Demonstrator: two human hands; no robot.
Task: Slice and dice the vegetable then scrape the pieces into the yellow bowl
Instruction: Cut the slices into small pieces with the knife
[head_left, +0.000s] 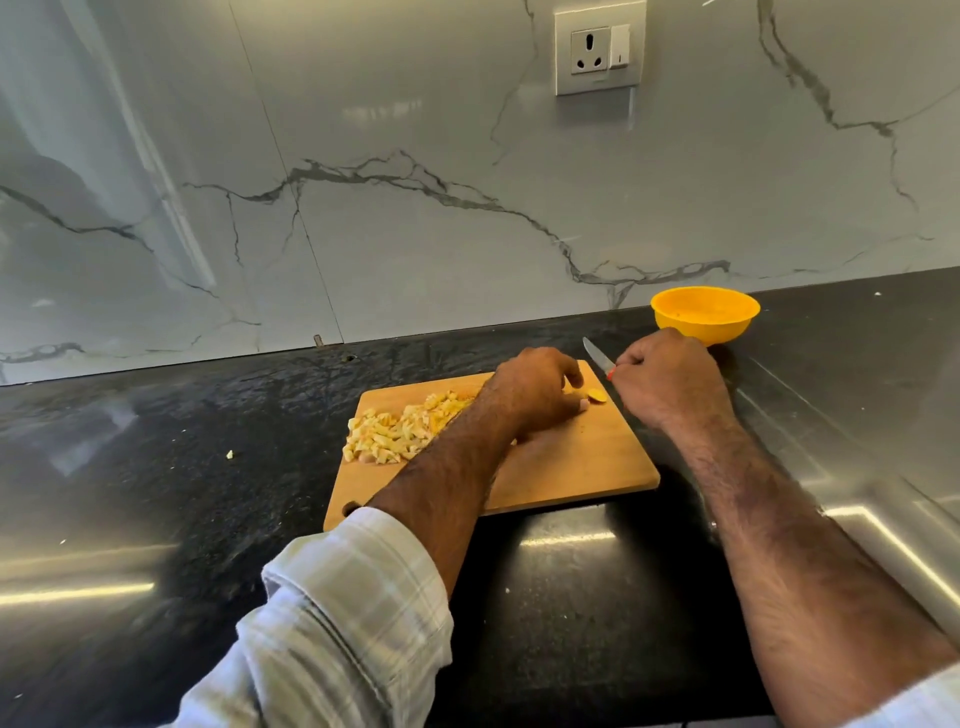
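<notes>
A wooden cutting board lies on the dark counter. A heap of pale yellow diced vegetable covers its left part. My left hand reaches across the board, fingers curled down beside a small uncut slice near the far right corner; whether it pinches the slice I cannot tell. My right hand grips a small knife by its red handle, blade pointing up and left, just off the board's right edge. The yellow bowl stands behind my right hand, by the wall.
One stray vegetable bit lies on the black counter left of the board. A steel sink drainboard runs along the right. The marble backsplash carries a wall socket.
</notes>
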